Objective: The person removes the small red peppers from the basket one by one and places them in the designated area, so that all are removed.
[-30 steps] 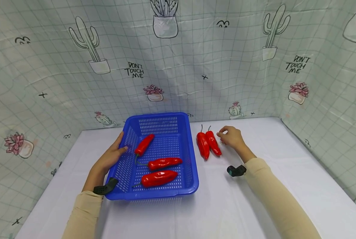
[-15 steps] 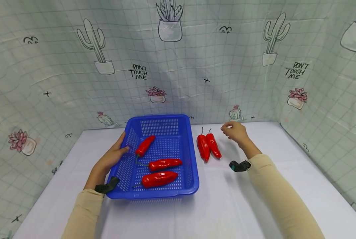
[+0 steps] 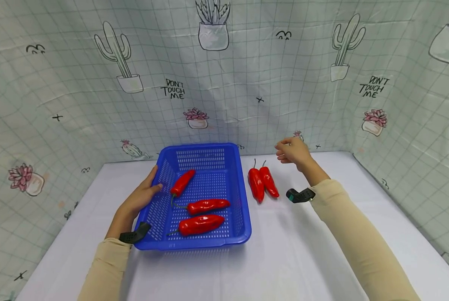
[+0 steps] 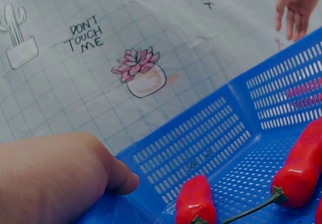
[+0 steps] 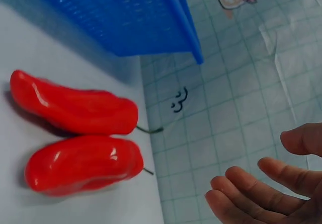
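Observation:
My left hand [image 3: 139,200] grips the left side of a blue plastic basket [image 3: 209,243], its thumb [image 4: 121,177] over the rim. Inside the basket lie three red chili peppers: one slanted [image 3: 183,183] at the left, two crosswise [image 3: 208,206] nearer the front. Two more red chili peppers [image 3: 256,184] [image 5: 85,163] lie side by side on the table, right of the basket, stems pointing to the back. Raised behind and to the right of that pair is my right hand [image 3: 295,151], holding nothing; the right wrist view shows its fingers [image 5: 251,191] loosely extended and apart from the peppers.
A white table [image 3: 280,255] carries everything. Behind it and along both sides hangs a gridded cloth [image 3: 232,75] printed with cacti and lettering. The basket's far end stands close to the back cloth.
My right hand has risen away from the two peppers on the table, toward the back cloth, and its fingers have loosened. Left hand, basket and peppers keep their places.

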`<move>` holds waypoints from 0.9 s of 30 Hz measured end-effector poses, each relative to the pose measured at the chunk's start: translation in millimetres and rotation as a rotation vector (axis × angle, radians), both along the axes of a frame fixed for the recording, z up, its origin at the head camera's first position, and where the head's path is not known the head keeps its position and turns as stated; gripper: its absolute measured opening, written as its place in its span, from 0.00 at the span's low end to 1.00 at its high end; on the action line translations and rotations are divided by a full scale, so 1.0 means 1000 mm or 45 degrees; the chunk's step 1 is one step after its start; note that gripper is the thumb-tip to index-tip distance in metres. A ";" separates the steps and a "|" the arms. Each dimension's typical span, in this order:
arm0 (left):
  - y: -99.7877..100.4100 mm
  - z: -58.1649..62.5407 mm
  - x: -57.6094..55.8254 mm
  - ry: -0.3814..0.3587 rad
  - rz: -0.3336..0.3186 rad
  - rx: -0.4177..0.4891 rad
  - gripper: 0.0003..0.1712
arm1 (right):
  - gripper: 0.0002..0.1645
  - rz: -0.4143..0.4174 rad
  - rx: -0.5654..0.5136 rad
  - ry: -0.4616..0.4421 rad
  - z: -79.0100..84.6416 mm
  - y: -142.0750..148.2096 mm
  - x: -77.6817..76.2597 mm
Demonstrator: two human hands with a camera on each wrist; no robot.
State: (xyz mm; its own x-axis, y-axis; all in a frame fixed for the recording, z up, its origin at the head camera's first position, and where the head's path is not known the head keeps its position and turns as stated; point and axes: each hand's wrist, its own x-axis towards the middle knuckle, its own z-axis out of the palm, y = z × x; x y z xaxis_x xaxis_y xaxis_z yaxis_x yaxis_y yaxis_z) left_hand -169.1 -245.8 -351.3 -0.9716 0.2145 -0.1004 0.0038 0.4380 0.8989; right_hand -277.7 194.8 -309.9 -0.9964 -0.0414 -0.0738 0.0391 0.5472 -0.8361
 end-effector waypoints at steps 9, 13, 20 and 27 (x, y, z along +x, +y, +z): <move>0.000 -0.001 -0.003 -0.001 -0.004 0.013 0.42 | 0.24 0.023 -0.089 0.096 0.011 -0.021 0.003; -0.002 -0.001 -0.002 -0.004 0.009 0.006 0.42 | 0.24 0.057 -0.153 0.122 0.015 -0.033 0.002; -0.002 -0.001 -0.002 -0.008 0.009 0.008 0.42 | 0.23 0.079 -0.236 0.121 0.024 -0.052 0.002; -0.003 -0.002 -0.003 -0.008 0.020 0.000 0.42 | 0.21 0.127 -0.312 0.103 0.034 -0.080 0.004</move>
